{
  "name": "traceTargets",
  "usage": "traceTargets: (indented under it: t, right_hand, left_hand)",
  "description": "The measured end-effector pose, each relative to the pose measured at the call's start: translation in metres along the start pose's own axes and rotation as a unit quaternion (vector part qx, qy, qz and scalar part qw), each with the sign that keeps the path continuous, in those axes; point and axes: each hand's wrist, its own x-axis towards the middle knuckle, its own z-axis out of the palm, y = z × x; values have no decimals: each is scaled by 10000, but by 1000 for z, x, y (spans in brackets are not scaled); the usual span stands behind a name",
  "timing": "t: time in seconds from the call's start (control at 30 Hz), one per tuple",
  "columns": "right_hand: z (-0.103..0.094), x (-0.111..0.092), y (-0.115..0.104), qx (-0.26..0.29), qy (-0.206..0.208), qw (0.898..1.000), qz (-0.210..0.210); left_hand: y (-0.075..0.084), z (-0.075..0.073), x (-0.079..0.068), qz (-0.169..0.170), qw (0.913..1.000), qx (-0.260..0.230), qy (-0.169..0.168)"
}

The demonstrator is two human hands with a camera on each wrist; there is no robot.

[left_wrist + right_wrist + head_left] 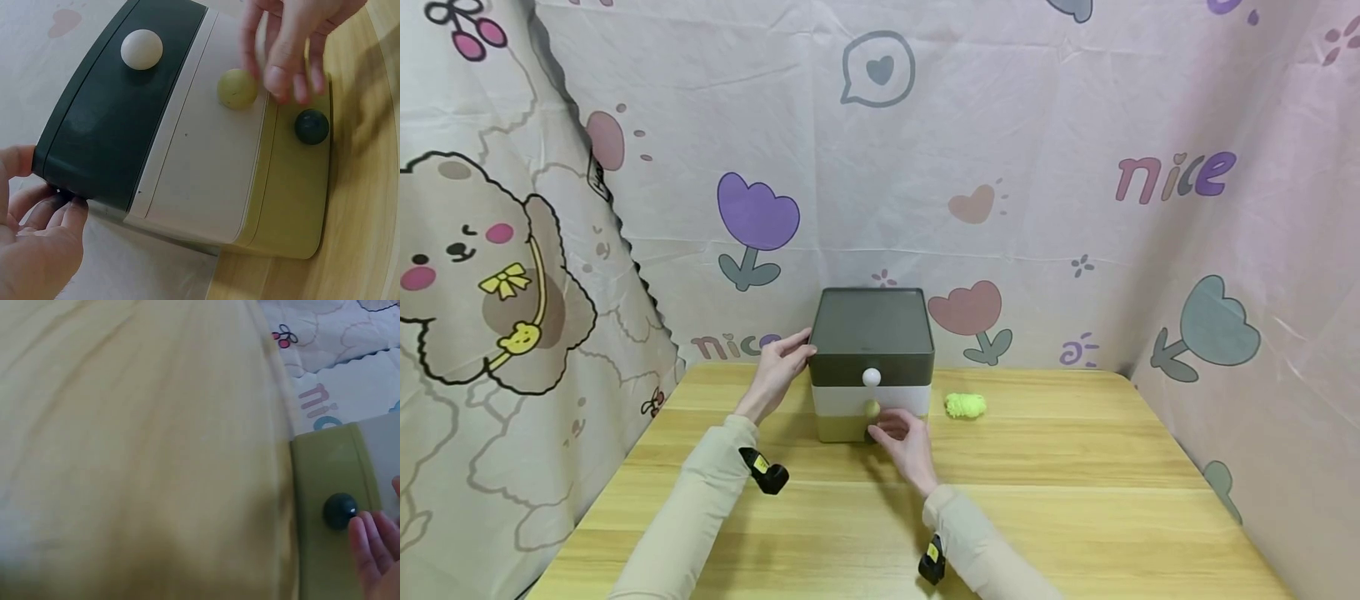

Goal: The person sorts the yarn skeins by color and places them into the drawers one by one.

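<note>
A small drawer box (872, 321) stands on the table, its dark green, white and olive drawers stacked flush. My left hand (775, 371) touches the box's upper left corner, thumb at the top edge and fingertips against the side. In front of the lower drawers is my right hand (910, 446), fingers loosely bent and holding nothing. Its fingertips are beside the dark round knob (311, 127) of the olive drawer; in the right wrist view they come very near that knob (340, 510). Above it are a yellow-green knob (237, 89) and a white knob (142, 49).
A fuzzy bright green bundle (965, 406) lies on the wooden table (1060, 475), right of the box. Behind the box hangs a printed curtain (880, 167), with more printed cloth at both sides.
</note>
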Motion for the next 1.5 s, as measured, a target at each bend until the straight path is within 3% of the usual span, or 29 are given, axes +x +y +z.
traceTargets:
  t: [0.2,0.37,0.5,0.63,0.83,1.07,1.27,1.5]
  right_hand:
    - [0,-4,13,-270,-56,9994,228]
    - [4,-8,20,-124,-48,9987,486]
    - [9,-10,22,490,-22,9952,847]
    - [13,-12,20,1156,65,9850,1280]
    - [17,-13,19,1589,179,9739,1613]
    - [18,-15,6,1777,320,9656,1872]
    - [16,-21,-15,1778,524,9661,1795]
    - [21,-18,-5,1861,660,9617,1900]
  left_hand:
    - [0,0,1,-9,10000,36,8]
    - [1,1,0,-24,10000,38,24]
    - [1,1,0,-50,10000,4,59]
    - [1,1,-1,-70,9999,-12,85]
    - [0,1,-1,-90,9999,-33,105]
    - [0,1,0,-79,9999,-16,104]
    - [0,1,0,-63,9999,16,82]
    - [1,1,0,-48,9999,64,81]
